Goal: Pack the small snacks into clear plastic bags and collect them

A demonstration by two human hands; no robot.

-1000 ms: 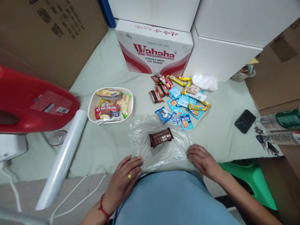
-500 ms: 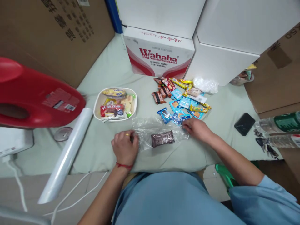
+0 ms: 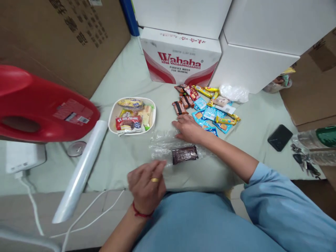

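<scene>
Reading the scene as a dial centred on the dark wrapped bar (image 3: 185, 155), the red jug (image 3: 39, 101) stands between nine and ten o'clock. Toward nine, the shiny white roll (image 3: 81, 171) pokes past the bench's (image 3: 118, 164) near edge; a knock from a forearm could well tip or roll it off. At ten sits the white tub (image 3: 110, 122), whose red-wrapped snack (image 3: 128, 123) overlaps the rim at the tub's six o'clock and might snag if brushed. The left hand (image 3: 147, 185) is at about eight, fingers curled; whether that grip pinches anything, I cannot tell. Should it tug alone, the crumpled clear plastic (image 3: 160, 148) would probably skew and drag the bar with it. The bar lies on the bench amid this plastic, between the hands; loose creases there could leave gaps or tear under a sharp pull. The right hand (image 3: 190, 129) reaches to twelve, palm down; its grip is hidden from above, so I cannot say what it grasps. Its nearness to the brown packets (image 3: 180, 107) and, toward one, the blue packets (image 3: 210, 113) risks scattering them or catching one in the plastic.
</scene>
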